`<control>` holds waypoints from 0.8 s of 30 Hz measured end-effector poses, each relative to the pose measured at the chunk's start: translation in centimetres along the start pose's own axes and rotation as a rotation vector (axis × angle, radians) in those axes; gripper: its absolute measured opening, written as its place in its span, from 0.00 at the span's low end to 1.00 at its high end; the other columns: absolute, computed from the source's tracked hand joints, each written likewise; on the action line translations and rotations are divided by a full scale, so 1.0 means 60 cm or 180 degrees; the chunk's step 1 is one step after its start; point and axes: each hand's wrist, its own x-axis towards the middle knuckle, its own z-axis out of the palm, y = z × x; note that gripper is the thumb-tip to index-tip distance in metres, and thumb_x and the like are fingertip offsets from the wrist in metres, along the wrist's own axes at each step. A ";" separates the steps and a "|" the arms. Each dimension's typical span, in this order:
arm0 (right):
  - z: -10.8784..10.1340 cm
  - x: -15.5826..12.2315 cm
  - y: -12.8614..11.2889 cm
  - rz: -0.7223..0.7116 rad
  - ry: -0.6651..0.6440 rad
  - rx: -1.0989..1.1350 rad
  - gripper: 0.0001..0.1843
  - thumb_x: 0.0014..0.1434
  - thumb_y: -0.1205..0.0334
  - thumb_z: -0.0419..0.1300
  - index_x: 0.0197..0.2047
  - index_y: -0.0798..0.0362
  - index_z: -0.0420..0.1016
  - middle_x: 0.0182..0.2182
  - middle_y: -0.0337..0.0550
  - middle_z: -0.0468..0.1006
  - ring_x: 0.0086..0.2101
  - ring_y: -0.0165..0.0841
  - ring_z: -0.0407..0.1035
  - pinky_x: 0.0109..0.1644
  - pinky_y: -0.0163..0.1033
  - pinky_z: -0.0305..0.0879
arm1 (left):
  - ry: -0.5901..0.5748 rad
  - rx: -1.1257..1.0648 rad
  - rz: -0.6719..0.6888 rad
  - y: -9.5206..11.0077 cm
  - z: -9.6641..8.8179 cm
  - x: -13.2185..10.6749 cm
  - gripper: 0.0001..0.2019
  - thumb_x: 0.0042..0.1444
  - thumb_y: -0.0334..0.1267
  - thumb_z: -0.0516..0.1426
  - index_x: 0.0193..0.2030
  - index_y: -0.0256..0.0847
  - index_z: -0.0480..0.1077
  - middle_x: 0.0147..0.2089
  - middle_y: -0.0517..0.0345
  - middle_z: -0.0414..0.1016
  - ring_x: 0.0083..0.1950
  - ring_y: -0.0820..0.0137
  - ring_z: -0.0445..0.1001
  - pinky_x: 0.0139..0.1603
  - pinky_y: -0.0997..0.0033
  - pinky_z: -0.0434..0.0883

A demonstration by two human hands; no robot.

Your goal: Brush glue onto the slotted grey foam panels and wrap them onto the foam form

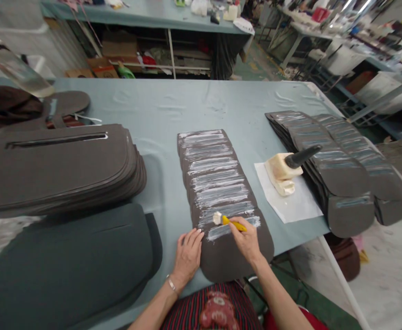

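A row of overlapping dark brown shaped pieces [217, 183] lies in front of me, each with a white glue stripe across its exposed edge. My right hand [245, 238] pinches a small yellow-handled brush [226, 220], its white tip resting on the nearest piece [235, 252]. My left hand [188, 254] lies flat with fingers spread on the table, touching that piece's left edge. A cream glue bottle [283, 170] with a dark nozzle lies on a white sheet [290, 201] to the right.
Two more rows of glued pieces [341, 169] lie at the right edge of the blue-grey table [173, 110]. A tall stack of large brown panels [56, 165] and a dark grey panel [66, 261] fill the left. Cluttered benches stand behind.
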 end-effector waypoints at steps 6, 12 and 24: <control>-0.140 0.028 0.083 0.0533 0.1162 -0.1009 0.12 0.55 0.52 0.57 0.32 0.53 0.75 0.27 0.41 0.76 0.28 0.33 0.68 0.35 0.37 0.61 | -0.0015 0.0018 -0.0066 0.000 0.002 0.001 0.19 0.61 0.30 0.47 0.57 0.43 0.64 0.59 0.50 0.68 0.62 0.63 0.62 0.61 0.55 0.57; -0.009 0.026 -0.014 0.0096 0.0527 -0.0050 0.10 0.58 0.56 0.56 0.35 0.52 0.74 0.30 0.41 0.76 0.31 0.32 0.69 0.37 0.35 0.64 | 0.0048 -0.0021 -0.0035 0.001 0.007 0.006 0.18 0.61 0.30 0.47 0.57 0.42 0.64 0.59 0.49 0.67 0.63 0.64 0.61 0.61 0.56 0.57; 0.093 0.019 -0.072 -0.0374 0.0101 -0.0050 0.09 0.61 0.62 0.51 0.37 0.50 0.73 0.31 0.43 0.75 0.34 0.33 0.69 0.41 0.36 0.63 | 0.0159 0.0038 -0.0229 0.008 0.013 0.023 0.15 0.61 0.31 0.47 0.52 0.41 0.67 0.53 0.48 0.72 0.56 0.63 0.67 0.56 0.57 0.60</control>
